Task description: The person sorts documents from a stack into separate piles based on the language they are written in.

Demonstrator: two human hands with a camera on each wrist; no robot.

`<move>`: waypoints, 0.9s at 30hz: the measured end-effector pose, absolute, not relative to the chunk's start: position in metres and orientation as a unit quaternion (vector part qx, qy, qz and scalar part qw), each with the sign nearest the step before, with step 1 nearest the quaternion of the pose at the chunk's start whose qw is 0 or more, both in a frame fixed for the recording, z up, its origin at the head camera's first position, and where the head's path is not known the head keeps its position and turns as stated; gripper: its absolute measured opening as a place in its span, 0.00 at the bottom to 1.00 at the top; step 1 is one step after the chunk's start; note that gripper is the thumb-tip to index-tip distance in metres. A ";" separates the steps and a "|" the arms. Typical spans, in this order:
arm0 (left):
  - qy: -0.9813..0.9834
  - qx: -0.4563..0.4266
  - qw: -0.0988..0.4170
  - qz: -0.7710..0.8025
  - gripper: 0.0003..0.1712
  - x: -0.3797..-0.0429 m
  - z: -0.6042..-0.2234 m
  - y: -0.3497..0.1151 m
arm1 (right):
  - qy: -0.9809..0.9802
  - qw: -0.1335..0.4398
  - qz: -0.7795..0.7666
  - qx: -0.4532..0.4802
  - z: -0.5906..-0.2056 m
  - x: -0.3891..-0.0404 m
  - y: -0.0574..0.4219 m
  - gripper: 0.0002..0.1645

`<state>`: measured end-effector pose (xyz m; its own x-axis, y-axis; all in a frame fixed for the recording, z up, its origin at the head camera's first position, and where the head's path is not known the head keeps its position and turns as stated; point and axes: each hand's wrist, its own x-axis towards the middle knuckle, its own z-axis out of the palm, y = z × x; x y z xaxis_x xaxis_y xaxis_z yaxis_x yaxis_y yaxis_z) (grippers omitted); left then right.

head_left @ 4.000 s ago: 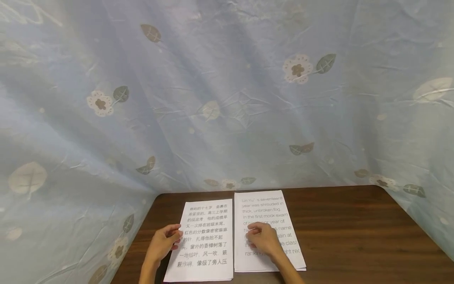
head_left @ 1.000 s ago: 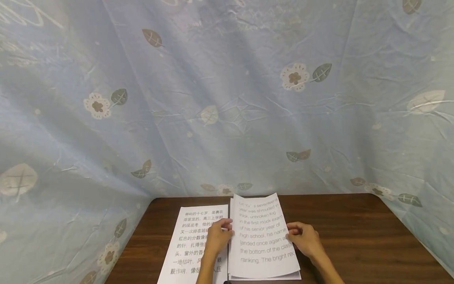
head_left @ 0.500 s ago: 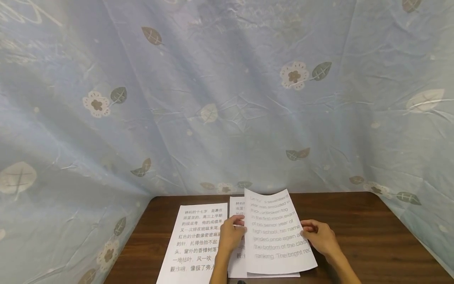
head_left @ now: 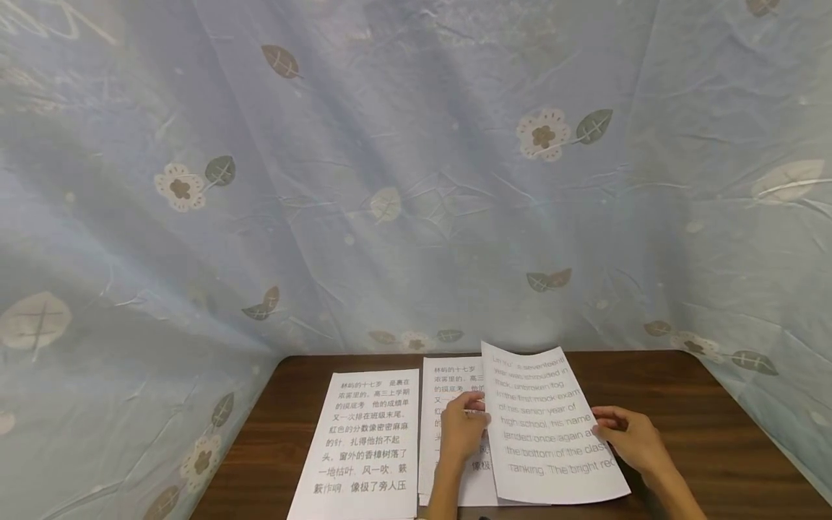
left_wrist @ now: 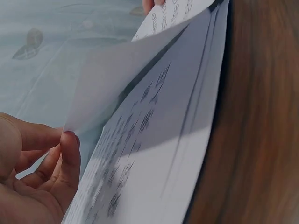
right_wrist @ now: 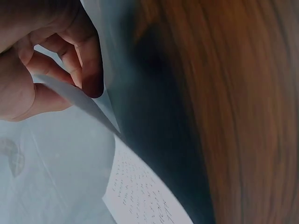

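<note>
A sheet of paper with English print [head_left: 546,426] is raised between my two hands, its top edge bowed. My left hand [head_left: 463,426] pinches its left edge between thumb and fingers, which the left wrist view shows closely. On the right edge, my right hand [head_left: 630,437] grips the sheet; the right wrist view shows the paper between thumb and fingers. Beneath and to the left lies a stack of paper with Chinese print [head_left: 448,368], partly covered by the sheet and my left hand. Farther left lies another stack with Chinese print [head_left: 367,433].
A dark wood-grain table [head_left: 715,419] bears the papers and extends to the right of my right hand. A pale blue curtain with leaf and flower prints [head_left: 416,180] hangs behind the table and along its sides.
Four seconds ago the English sheet lay flat on the right stack. Both hands have since gripped it and moved it rightward, uncovering a Chinese page beneath.
</note>
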<state>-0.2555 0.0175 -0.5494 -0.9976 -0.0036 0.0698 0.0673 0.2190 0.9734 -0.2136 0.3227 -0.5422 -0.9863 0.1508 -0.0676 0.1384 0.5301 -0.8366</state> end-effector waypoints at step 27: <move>-0.755 -0.012 0.005 -0.656 0.22 -0.241 -0.555 0.097 | -0.892 -0.025 0.436 -0.120 -0.545 -0.198 0.402 0.33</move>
<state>-0.2412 0.0972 -0.5549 -0.9996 0.0120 0.0237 0.0252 0.1396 0.9899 -0.1977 0.4019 -0.5453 -0.9700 0.1917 -0.1496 0.2358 0.5914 -0.7711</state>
